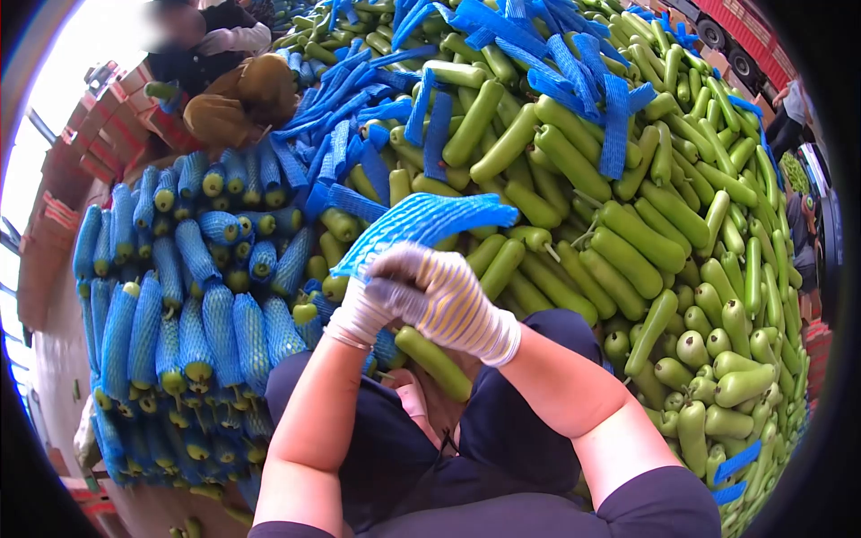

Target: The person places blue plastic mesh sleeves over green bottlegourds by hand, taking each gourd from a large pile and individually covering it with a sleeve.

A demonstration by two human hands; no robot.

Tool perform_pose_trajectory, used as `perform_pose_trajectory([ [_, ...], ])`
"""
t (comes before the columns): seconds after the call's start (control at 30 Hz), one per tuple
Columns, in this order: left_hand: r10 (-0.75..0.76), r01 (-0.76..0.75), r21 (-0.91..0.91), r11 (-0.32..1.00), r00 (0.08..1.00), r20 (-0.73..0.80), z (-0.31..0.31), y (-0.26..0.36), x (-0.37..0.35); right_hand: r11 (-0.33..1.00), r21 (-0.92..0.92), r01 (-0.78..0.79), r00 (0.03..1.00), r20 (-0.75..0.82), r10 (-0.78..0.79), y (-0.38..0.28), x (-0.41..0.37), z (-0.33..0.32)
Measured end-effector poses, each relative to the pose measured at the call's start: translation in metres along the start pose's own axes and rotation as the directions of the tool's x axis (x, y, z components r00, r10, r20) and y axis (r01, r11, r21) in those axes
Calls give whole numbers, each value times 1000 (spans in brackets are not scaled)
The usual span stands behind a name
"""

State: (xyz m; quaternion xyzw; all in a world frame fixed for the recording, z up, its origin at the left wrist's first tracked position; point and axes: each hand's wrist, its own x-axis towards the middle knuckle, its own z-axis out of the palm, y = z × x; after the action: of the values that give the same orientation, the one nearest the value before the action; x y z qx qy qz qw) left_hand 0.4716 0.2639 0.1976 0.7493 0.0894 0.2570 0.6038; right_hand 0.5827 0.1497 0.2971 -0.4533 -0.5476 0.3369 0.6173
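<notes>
In front of my lap both hands, in striped knit gloves, are close together at the near end of a blue foam net sleeve (408, 229). My right hand (444, 296) is closed, its fingers curled over the sleeve's end. Partly covered by the right, my left hand (366, 309) is at the sleeve's opening; its fingers are mostly hidden. The sleeve bends away to the right, its far end flat. Just below my hands, a bare green gourd (433, 363) lies between my knees, touched by neither hand as far as I can see.
Bare gourds (628, 260) form a large heap ahead and right, with loose blue sleeves (565, 76) on top. Sleeved gourds (215, 327) are stacked at my left. Another person (242, 94) sits at the upper left near cardboard boxes (112, 134). A red truck (749, 40) stands behind.
</notes>
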Motion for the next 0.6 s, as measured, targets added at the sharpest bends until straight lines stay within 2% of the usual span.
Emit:
perform_pose_trajectory([
  [0.07, 12, -11, 20, 1000, 1000, -13, 3, 1, -5, 936, -290, 200, 978, 120, -171, 5, -2, 8],
  [0.13, 48, -47, 53, 998, 999, -22, -15, 2, 1, 884, -421, 205, 964, 242, -108, 1, -5, 9],
  [0.2, 93, -91, 81, 993, 995, -21, -32, 2, 6, 923, -373, 95, 972, 234, -5, 2, -6, 8],
  [0.3, 161, -156, 139, 978, 986, -31, -46, 2, 28, 967, -175, -185, 959, 182, 216, 17, -4, 9],
  [0.33, 185, -176, 167, 970, 982, -40, -47, 4, 28, 968, -176, -181, 960, 182, 212, 18, -5, 10],
  [0.4, 226, -205, 236, 950, 972, -64, -48, 6, 22, 972, -15, -234, 938, 260, 229, 22, -5, 17],
  [0.47, 261, -224, 306, 925, 962, -84, -40, 8, 23, 982, 18, -187, 942, 288, 174, 23, -6, 23],
  [0.53, 300, -244, 374, 895, 949, -98, -40, 11, 27, 889, 295, -351, 905, 351, 240, 16, -7, 24],
  [0.6, 332, -253, 438, 863, 937, -112, -32, 12, 19, 887, 303, -348, 899, 377, 223, -1, -6, 19],
])
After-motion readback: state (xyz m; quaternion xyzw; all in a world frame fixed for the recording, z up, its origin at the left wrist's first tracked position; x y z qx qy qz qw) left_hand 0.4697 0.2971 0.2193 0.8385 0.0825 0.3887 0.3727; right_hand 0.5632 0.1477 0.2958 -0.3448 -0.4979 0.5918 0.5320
